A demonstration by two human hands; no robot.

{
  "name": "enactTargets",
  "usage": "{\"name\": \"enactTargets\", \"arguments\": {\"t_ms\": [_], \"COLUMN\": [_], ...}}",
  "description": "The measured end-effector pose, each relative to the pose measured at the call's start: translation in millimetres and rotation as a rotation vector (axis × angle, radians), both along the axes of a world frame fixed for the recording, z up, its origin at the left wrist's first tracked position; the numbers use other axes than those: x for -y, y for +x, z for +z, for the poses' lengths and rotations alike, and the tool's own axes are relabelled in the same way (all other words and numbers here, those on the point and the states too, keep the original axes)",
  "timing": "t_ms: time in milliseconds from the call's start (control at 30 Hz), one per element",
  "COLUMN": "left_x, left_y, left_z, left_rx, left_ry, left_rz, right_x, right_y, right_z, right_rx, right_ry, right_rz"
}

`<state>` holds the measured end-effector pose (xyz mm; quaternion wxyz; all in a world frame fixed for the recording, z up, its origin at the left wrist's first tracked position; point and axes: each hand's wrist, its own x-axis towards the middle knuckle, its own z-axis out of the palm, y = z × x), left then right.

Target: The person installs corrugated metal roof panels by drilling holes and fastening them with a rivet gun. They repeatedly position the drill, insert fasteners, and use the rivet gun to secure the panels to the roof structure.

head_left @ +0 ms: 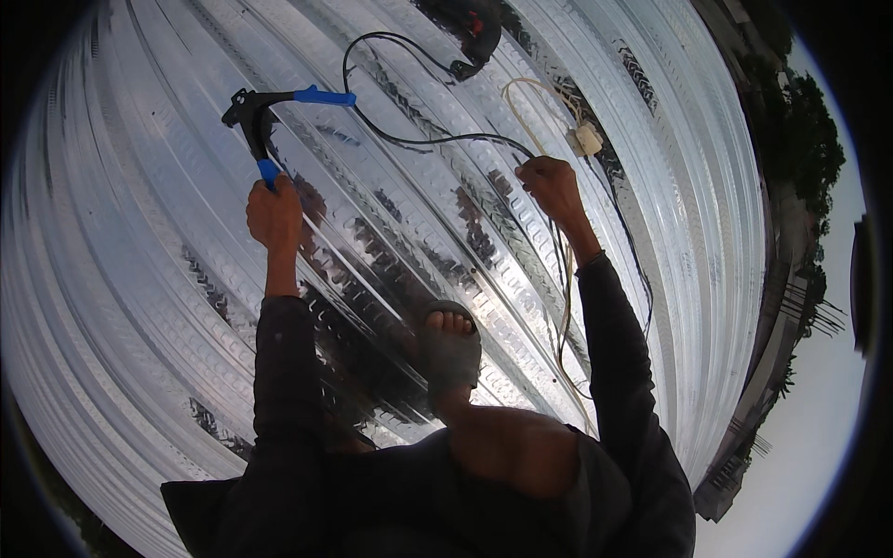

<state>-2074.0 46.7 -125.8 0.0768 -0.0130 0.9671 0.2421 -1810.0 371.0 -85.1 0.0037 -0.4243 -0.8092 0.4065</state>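
Two bare hands reach out over ribbed metal sheets (139, 232), and the work looks partway along: the sheets lie spread across the surface and a hand riveter (251, 121) is already in the left hand (273, 216), yet its handles stand wide apart and no rivet can be made out in its nose. How many fixings are done is too small to tell. The black cable (430, 141) seems only half dealt with, since it winds in a loose bend from what looks like a power drill (478, 39) at the far edge, past the riveter's free blue handle, to the right hand (555, 191). The left forearm points nearly straight ahead, its fingers wrapped around the riveter's lower blue grip, with the tool's black head beyond the fist. The right arm stretches forward too, wrist turned inward, fingers drawn narrow in a pinch on the cable. Just beside that hand, to the right, lies a pale plug connector (586, 140) with a cream cord (510, 88). Between the forearms, a sandalled foot (450, 352) rests on the sheets.
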Motion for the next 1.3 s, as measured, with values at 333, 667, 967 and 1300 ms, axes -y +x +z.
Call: {"name": "enactTargets", "arguments": {"t_ms": [333,667,967,1300], "left_x": [28,-7,-56,-177], "left_y": [6,33,23,127], "left_z": [10,24,37,88], "left_rx": [-0.374,0.011,0.38,1.01], "left_ry": [0.103,0.619,1.133,1.407], "left_rz": [0.088,0.123,0.331,0.161], "right_x": [-94,-165,-144,-5], "right_y": [-166,-247,-143,148], "right_z": [-25,-91,-9,215], "right_rx": [-0.299,-0.57,-0.663,-0.443], "right_ry": [0.345,-0.78,-0.765,-0.305], "right_rz": [-0.269,-0.582,-0.495,-0.508]}}
